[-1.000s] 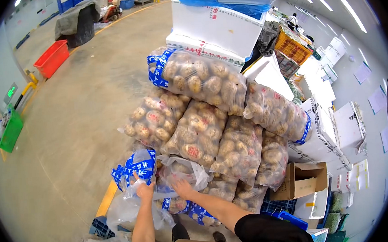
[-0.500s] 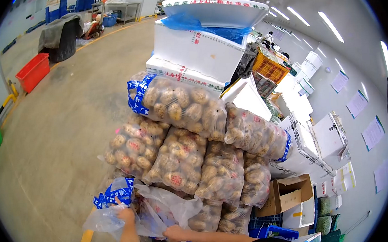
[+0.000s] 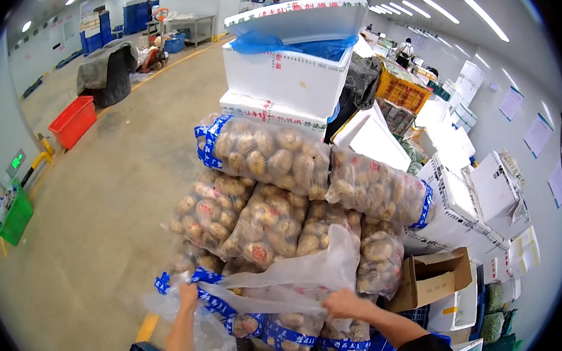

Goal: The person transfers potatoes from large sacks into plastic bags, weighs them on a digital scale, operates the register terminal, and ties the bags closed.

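Observation:
A clear plastic bag (image 3: pixel 282 283) is stretched sideways between my two hands, low in front of the stacked potato sacks. Closed around its left part, near a blue printed band (image 3: pixel 212 297), is my left hand (image 3: pixel 187 294). My right hand (image 3: pixel 343 303) grips the bag's right part with its fingers closed. Behind the plastic stand upright potato sacks (image 3: pixel 268 222). Two more sacks lie across the top, one (image 3: pixel 266 153) with a blue band at its left end and another (image 3: pixel 376 185) with a blue band at its right end. The plastic partly hides the lower sacks.
White foam boxes (image 3: pixel 287 71) stand behind the sacks. At the right are an open cardboard box (image 3: pixel 432 282) and more white boxes (image 3: pixel 455 202). A red bin (image 3: pixel 72 121) and a green bin (image 3: pixel 16 213) are on the left. People are far back at the right.
My right hand has moved right and pulled the plastic out wide across the sacks. My left hand stays at the blue-banded part. The camera view has also shifted.

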The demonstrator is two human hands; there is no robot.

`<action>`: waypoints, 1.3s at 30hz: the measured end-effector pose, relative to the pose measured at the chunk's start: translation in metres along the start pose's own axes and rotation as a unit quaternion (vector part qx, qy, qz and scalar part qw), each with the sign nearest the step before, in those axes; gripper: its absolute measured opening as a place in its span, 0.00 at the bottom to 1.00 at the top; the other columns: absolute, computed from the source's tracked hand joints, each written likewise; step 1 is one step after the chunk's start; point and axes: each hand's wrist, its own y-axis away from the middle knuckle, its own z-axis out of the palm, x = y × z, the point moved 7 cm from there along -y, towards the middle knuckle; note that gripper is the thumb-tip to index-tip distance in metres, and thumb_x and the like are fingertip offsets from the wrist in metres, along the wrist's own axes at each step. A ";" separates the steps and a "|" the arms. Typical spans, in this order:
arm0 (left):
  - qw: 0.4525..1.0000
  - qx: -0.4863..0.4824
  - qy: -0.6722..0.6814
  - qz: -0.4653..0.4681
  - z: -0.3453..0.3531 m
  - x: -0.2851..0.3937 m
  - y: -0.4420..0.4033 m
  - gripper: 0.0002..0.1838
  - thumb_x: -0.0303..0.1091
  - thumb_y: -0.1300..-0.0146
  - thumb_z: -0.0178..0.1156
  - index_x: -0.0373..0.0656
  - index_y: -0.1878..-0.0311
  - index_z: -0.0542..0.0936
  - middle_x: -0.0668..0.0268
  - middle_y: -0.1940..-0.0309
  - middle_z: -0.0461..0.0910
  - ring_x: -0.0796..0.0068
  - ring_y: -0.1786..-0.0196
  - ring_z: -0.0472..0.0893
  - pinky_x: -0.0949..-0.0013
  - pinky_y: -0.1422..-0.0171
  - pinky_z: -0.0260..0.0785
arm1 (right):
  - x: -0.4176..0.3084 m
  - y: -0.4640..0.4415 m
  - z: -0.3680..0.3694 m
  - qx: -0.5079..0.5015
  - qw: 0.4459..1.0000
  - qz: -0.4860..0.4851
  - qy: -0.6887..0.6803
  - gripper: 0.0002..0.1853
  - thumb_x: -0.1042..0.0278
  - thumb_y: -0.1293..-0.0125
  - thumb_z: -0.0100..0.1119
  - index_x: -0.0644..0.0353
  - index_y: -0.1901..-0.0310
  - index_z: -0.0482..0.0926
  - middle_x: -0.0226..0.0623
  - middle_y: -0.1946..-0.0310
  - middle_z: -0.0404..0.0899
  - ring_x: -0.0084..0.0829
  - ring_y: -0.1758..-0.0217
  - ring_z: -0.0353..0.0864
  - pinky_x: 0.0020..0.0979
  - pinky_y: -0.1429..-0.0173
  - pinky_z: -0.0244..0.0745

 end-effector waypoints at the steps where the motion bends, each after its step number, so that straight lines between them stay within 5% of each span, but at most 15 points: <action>1: 0.998 -0.052 -0.043 -0.016 0.011 0.032 0.036 0.13 0.30 0.48 0.59 0.27 0.66 0.76 0.60 0.72 0.77 0.74 0.70 0.73 0.63 0.71 0.65 | 0.018 0.016 0.002 0.006 0.999 0.027 0.019 0.09 0.63 0.52 0.56 0.51 0.68 0.80 0.43 0.72 0.81 0.45 0.65 0.82 0.44 0.64 0.75; 4: 0.984 -0.138 -0.112 -0.013 0.066 0.051 0.099 0.14 0.33 0.46 0.61 0.28 0.65 0.77 0.58 0.71 0.79 0.73 0.69 0.74 0.63 0.68 0.66 | 0.073 0.063 0.009 0.006 0.994 0.107 0.031 0.09 0.63 0.52 0.56 0.51 0.70 0.81 0.42 0.71 0.82 0.44 0.64 0.82 0.44 0.63 0.76; 6: 0.977 -0.211 0.014 -0.003 0.110 0.073 0.145 0.14 0.34 0.44 0.62 0.30 0.62 0.78 0.59 0.70 0.79 0.72 0.68 0.74 0.64 0.66 0.67 | 0.118 0.089 0.031 0.053 0.985 0.159 0.041 0.09 0.64 0.53 0.56 0.52 0.70 0.82 0.43 0.71 0.82 0.44 0.64 0.82 0.45 0.62 0.76; 8: 0.967 -0.213 -0.071 0.124 0.146 0.090 0.175 0.15 0.35 0.43 0.61 0.34 0.58 0.79 0.55 0.65 0.82 0.61 0.62 0.79 0.61 0.56 0.69 | 0.157 0.112 0.057 0.097 0.973 0.196 0.075 0.07 0.67 0.54 0.57 0.55 0.72 0.83 0.45 0.72 0.81 0.45 0.66 0.82 0.45 0.64 0.75; 11: 0.943 -0.270 -0.180 0.079 0.206 0.028 0.186 0.19 0.43 0.43 0.61 0.33 0.60 0.80 0.48 0.64 0.81 0.56 0.62 0.80 0.58 0.58 0.69 | 0.209 0.127 0.108 0.086 0.964 0.247 0.053 0.06 0.70 0.55 0.58 0.57 0.74 0.82 0.44 0.77 0.80 0.47 0.70 0.81 0.44 0.66 0.75; 12: 0.960 -0.259 -0.111 0.007 0.215 0.022 0.196 0.21 0.45 0.42 0.61 0.31 0.61 0.79 0.49 0.65 0.81 0.60 0.65 0.78 0.58 0.60 0.68 | 0.227 0.127 0.137 0.049 0.959 0.279 0.018 0.06 0.71 0.54 0.57 0.58 0.74 0.82 0.46 0.73 0.81 0.47 0.66 0.81 0.45 0.62 0.75; 14: 0.974 -0.194 -0.078 -0.086 0.227 0.001 0.202 0.22 0.43 0.42 0.64 0.28 0.63 0.78 0.60 0.69 0.80 0.71 0.69 0.75 0.64 0.65 0.68 | 0.216 0.125 0.157 -0.006 0.970 0.243 -0.027 0.11 0.73 0.54 0.55 0.59 0.67 0.82 0.48 0.65 0.80 0.48 0.60 0.80 0.45 0.56 0.74; 17: 0.963 -0.230 -0.100 -0.093 0.231 -0.019 0.217 0.28 0.50 0.41 0.62 0.28 0.57 0.78 0.56 0.65 0.80 0.68 0.63 0.77 0.63 0.59 0.69 | 0.176 0.084 0.176 0.088 0.971 0.078 -0.206 0.17 0.76 0.53 0.50 0.62 0.59 0.79 0.50 0.60 0.77 0.50 0.52 0.76 0.42 0.46 0.71; 22: 0.952 -0.262 -0.092 -0.127 0.221 -0.030 0.243 0.36 0.58 0.41 0.58 0.27 0.50 0.75 0.51 0.55 0.78 0.61 0.53 0.76 0.64 0.48 0.67 | 0.080 -0.025 0.199 0.125 0.847 -0.112 -0.504 0.20 0.78 0.52 0.46 0.65 0.55 0.76 0.51 0.60 0.77 0.49 0.51 0.74 0.41 0.44 0.67; 24: 0.952 -0.264 -0.106 -0.108 0.216 -0.042 0.235 0.37 0.59 0.40 0.57 0.26 0.49 0.74 0.50 0.54 0.77 0.60 0.51 0.76 0.64 0.46 0.66 | 0.059 -0.088 0.276 0.021 0.880 -0.077 -0.469 0.20 0.77 0.52 0.49 0.67 0.54 0.76 0.53 0.57 0.77 0.51 0.49 0.74 0.40 0.45 0.70; 27: 0.957 -0.244 -0.136 -0.074 0.209 -0.063 0.208 0.36 0.59 0.38 0.54 0.27 0.49 0.75 0.54 0.54 0.77 0.65 0.52 0.75 0.66 0.46 0.66 | 0.090 -0.126 0.310 0.049 0.894 0.161 -0.415 0.21 0.75 0.48 0.49 0.66 0.50 0.75 0.55 0.53 0.76 0.49 0.46 0.73 0.40 0.44 0.69; 30: 0.966 -0.224 -0.122 -0.049 0.207 -0.010 0.217 0.34 0.57 0.37 0.53 0.28 0.49 0.75 0.55 0.55 0.78 0.67 0.53 0.75 0.67 0.46 0.65 | 0.134 -0.148 0.346 0.130 0.899 0.229 -0.351 0.21 0.64 0.43 0.53 0.60 0.47 0.73 0.53 0.51 0.75 0.49 0.43 0.71 0.43 0.42 0.66; 34: 0.953 -0.251 -0.110 -0.130 0.201 -0.033 0.204 0.30 0.55 0.36 0.54 0.31 0.50 0.76 0.58 0.57 0.79 0.71 0.55 0.74 0.68 0.49 0.66 | 0.160 -0.170 0.422 0.327 0.862 0.313 -0.228 0.28 0.70 0.46 0.55 0.65 0.41 0.67 0.52 0.47 0.73 0.51 0.43 0.72 0.46 0.40 0.67; 39: 0.948 -0.232 -0.159 -0.147 0.197 -0.051 0.196 0.27 0.53 0.39 0.58 0.32 0.56 0.79 0.63 0.65 0.80 0.76 0.64 0.75 0.69 0.58 0.67 | 0.179 -0.170 0.429 0.279 0.857 0.346 -0.260 0.28 0.70 0.46 0.55 0.64 0.41 0.67 0.52 0.47 0.74 0.49 0.44 0.73 0.45 0.42 0.69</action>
